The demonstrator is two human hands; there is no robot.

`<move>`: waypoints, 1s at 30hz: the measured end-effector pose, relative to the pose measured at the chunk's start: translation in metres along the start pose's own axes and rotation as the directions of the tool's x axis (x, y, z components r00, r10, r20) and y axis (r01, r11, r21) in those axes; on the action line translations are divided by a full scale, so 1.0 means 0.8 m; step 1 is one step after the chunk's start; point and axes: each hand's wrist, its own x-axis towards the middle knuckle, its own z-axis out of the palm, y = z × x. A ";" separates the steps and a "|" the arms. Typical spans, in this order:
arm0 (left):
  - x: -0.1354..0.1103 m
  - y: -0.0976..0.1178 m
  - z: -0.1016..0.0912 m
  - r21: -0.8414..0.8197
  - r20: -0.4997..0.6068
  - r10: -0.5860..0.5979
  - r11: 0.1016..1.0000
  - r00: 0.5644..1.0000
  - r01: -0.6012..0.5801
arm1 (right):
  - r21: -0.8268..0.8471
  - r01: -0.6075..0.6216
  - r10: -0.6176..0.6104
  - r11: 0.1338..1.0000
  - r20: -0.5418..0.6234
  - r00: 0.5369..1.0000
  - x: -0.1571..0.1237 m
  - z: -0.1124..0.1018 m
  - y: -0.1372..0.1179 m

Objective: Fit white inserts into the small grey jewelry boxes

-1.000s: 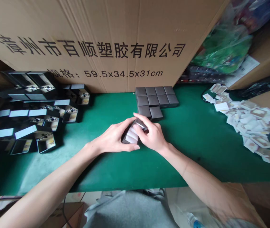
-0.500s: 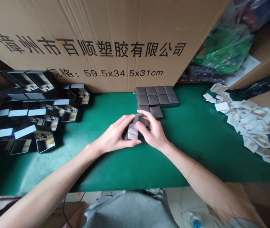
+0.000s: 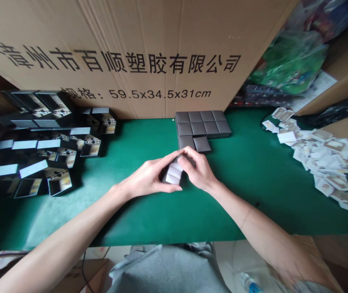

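Both hands meet over the green table around a small dark grey box (image 3: 173, 174), whose pale, shiny face shows between them. My left hand (image 3: 148, 177) curls around the box's left side, with the thumb along its near edge. My right hand (image 3: 201, 170) presses on the far right part of the box, thumb on top and fingers bent over it. Fingers hide much of the box, so I cannot tell whether its lid is fully closed. Just beyond the hands, several closed grey boxes (image 3: 203, 124) lie side by side in a block.
At the left stand several open dark boxes (image 3: 59, 181) with pale inserts. White insert pieces (image 3: 323, 156) form a loose heap on the right of the green table (image 3: 143, 219). A large printed carton (image 3: 125, 32) rises at the back, with a green plastic bag (image 3: 296, 61) beside it.
My right fingers have drawn in and bent more over the box, closer to my left fingertips. The box has turned slightly. Everything else stays in place.
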 end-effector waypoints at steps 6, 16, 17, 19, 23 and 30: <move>0.000 0.002 0.003 -0.041 0.003 -0.012 0.999 1.000 0.012 | -0.056 -0.017 0.019 0.998 0.047 0.999 -0.001 -0.003 0.000; 0.000 0.004 0.002 -0.017 0.015 -0.028 0.999 0.999 0.029 | -0.055 0.001 0.005 0.998 0.099 0.995 0.001 -0.009 0.005; 0.000 0.004 0.002 -0.017 0.020 -0.034 0.999 0.999 0.034 | -0.061 -0.004 0.011 0.998 0.111 0.994 0.001 -0.010 0.004; 0.000 0.006 0.001 -0.019 0.032 -0.040 0.999 0.999 0.041 | -0.081 -0.005 0.016 0.997 0.134 0.991 0.002 -0.012 0.001; 0.000 0.005 0.001 -0.027 0.036 -0.038 0.999 0.999 0.039 | -0.126 0.037 -0.018 0.991 0.150 0.989 0.003 -0.012 0.000; 0.001 -0.001 0.002 -0.068 0.017 -0.037 0.997 0.999 0.038 | -0.177 0.099 -0.078 0.979 0.122 0.989 0.002 -0.008 0.005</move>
